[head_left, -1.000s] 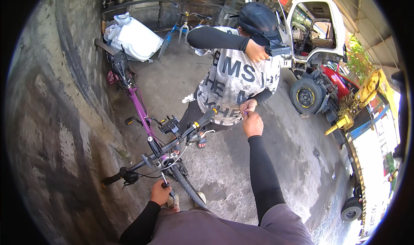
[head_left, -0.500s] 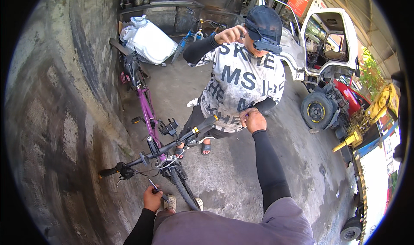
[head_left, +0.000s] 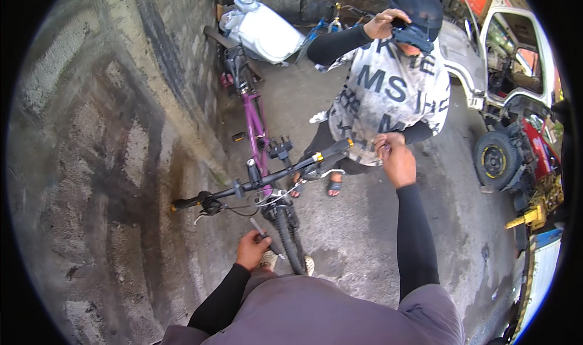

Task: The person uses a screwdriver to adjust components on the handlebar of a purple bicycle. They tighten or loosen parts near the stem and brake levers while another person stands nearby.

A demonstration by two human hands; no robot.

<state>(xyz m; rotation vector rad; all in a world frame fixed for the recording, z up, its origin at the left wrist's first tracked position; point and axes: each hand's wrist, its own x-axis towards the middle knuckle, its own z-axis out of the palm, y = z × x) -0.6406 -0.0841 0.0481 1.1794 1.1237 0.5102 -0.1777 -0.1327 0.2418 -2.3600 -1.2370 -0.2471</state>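
My left hand [head_left: 249, 251] is low by the front wheel of a purple bicycle [head_left: 255, 123]. Its fingers are closed round a slim screwdriver-like tool [head_left: 257, 226] with a pale shaft and dark handle. Stretched forward on the right, my right hand [head_left: 399, 165] meets the lower hand [head_left: 388, 140] of a person facing me. My fingers there are pinched together, and whatever lies between them is too small to make out. The bicycle's black handlebar [head_left: 276, 175] crosses between my two arms. With the other hand [head_left: 388, 23], that person touches the head-worn gear.
A rough concrete wall [head_left: 130, 132] rises on the left. A white plastic container [head_left: 267, 32] and another bicycle [head_left: 333, 24] are behind. At the right stands a partly dismantled truck cab [head_left: 516, 54] with a wheel [head_left: 496, 160]; yellow machinery [head_left: 531, 217] is nearer.
My view has swung left, so the bicycle, the person and the truck appear farther right. My right hand stays at the other person's hand, and my left keeps the tool.
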